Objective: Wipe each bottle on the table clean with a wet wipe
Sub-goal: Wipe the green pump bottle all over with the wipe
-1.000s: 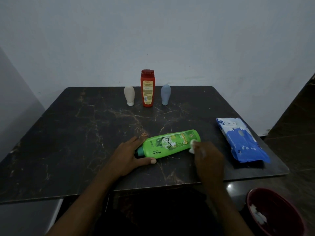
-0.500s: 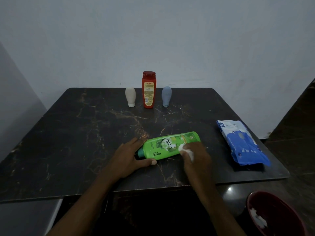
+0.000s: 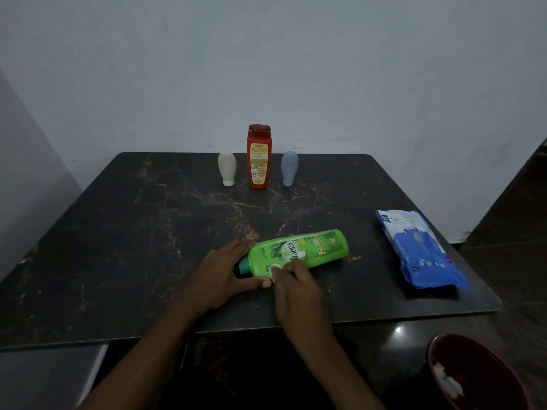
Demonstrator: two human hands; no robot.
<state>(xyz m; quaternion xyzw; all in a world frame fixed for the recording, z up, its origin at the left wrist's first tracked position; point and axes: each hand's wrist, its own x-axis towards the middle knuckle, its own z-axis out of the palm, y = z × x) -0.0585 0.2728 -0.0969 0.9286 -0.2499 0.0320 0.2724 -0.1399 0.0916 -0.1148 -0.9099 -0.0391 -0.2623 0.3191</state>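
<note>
The green bottle (image 3: 307,250) lies on its side at the front of the desk (image 3: 148,232), cap leftward; the left hand (image 3: 220,276) grasps the cap end between fingers and thumb; the right hand (image 3: 296,294) has its fingers pinching a wipe (image 3: 276,269) against the label; a red bottle (image 3: 258,156) stands at the far edge.

The left hand (image 3: 220,276) and right hand (image 3: 296,291) are bare, forearms (image 3: 142,359) uncovered to the near edge; the left thumbnail (image 3: 266,283) looks pale.
</note>
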